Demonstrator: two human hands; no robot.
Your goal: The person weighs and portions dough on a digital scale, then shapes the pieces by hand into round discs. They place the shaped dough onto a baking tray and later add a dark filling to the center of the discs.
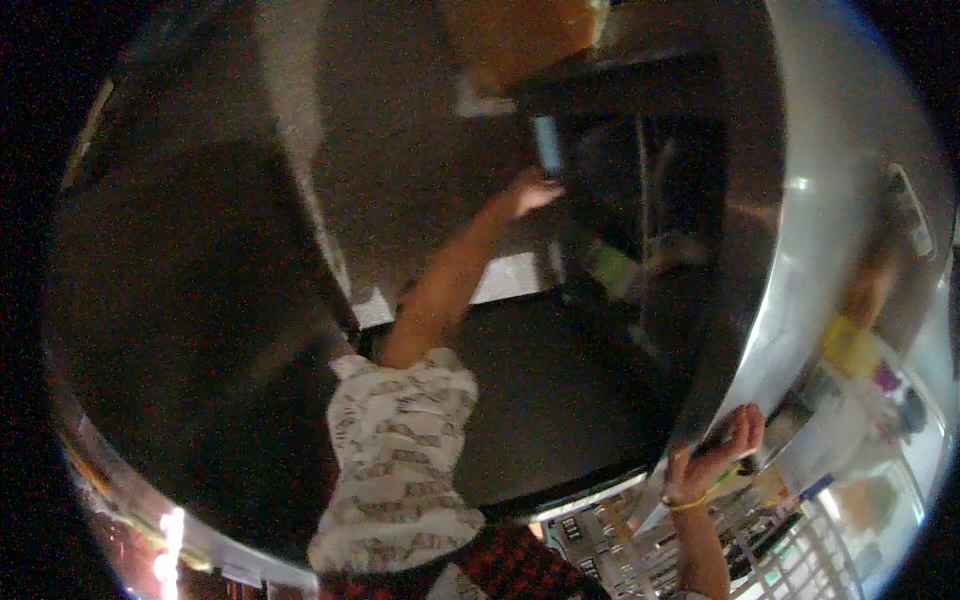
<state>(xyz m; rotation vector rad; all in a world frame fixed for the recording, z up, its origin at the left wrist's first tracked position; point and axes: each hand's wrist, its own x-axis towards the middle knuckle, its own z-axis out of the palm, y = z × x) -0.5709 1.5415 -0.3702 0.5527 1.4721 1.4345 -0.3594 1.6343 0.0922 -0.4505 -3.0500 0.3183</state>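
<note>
My left arm, in a white printed sleeve (397, 465), reaches across a dark recess. My left hand (536, 193) is at the lower end of a light blue strip-like object (548, 146); blur hides whether the fingers grip it. Just right of that hand is a dark, glossy panel (675, 187) with faint streaks. Lower right, my right hand (705, 469), with a yellow band at its wrist, is at the end of a shiny metal panel (757, 337). Its thumb and fingers are on either side of something dark. Whether they close on it is unclear.
A wire rack (795, 562) and cluttered small items fill the lower right. Higher up is a yellow object (851, 349). Near the top sits a blurred orange-brown object (525, 37). A bright light (171, 551) glows at lower left. Red-and-black patterned cloth (517, 562) shows below.
</note>
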